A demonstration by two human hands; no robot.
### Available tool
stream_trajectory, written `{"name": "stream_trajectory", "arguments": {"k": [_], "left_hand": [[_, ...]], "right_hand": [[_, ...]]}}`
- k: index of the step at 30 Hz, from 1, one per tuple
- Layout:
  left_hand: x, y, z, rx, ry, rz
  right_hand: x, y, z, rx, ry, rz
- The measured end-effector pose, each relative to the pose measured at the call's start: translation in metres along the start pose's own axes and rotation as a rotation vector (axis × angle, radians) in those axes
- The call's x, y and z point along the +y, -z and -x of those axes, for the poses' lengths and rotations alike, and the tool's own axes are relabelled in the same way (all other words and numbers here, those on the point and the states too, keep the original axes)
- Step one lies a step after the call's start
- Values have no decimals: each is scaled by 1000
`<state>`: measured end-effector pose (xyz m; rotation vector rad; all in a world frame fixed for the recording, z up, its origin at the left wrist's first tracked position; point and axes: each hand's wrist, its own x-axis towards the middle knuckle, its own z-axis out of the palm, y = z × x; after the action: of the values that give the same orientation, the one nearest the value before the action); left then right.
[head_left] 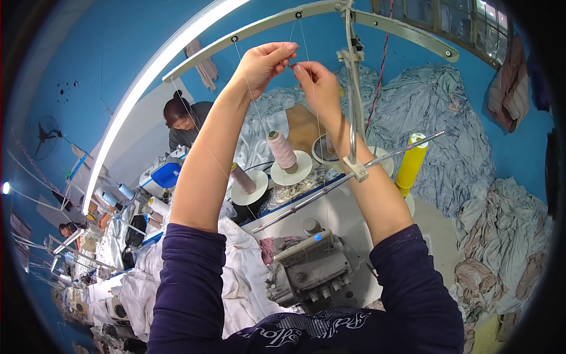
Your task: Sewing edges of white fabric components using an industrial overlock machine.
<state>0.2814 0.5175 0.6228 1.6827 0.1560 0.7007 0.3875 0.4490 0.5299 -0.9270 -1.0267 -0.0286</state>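
Grip: our left hand [265, 62] and right hand [312, 79] met fingertip to fingertip, pinched on a fine thread [318, 135].
Thread axis: near vertical, falling below the pinch.
Edges: guide bar [259, 28] just above; stand pole [352, 88] close right.
Room: open leftward.

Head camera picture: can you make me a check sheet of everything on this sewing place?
Surface: grey table under a sewing machine.
Job's things: thin thread, pink cone, yellow cone.
Clutter: white cloth, heaped grey-blue fabric.
Grippers: left hand and right hand raised, pinching thread.
Cables: red cord hanging.
Surroundings: blue wall, metal thread stand, another person working.
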Motion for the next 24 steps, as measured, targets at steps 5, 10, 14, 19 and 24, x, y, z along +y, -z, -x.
{"name": "stream_trajectory", "arguments": {"k": [5, 10, 14, 19, 24], "left_hand": [[1, 2, 0, 35, -61, -189], [5, 1, 2, 225, -252, -793], [8, 3, 2, 184, -535, -1182], [7, 6, -6, 6, -409, -1051], [6, 8, -2, 112, -182, -794]], "right_hand": [[-16, 4, 8, -7, 107, 98], [-22, 4, 13, -8, 202, 143], [-26, 1, -1, 184, 333, 147], [-25, -2, -22, 251, 347, 157], [-21, 4, -8, 123, 203, 246]]}}
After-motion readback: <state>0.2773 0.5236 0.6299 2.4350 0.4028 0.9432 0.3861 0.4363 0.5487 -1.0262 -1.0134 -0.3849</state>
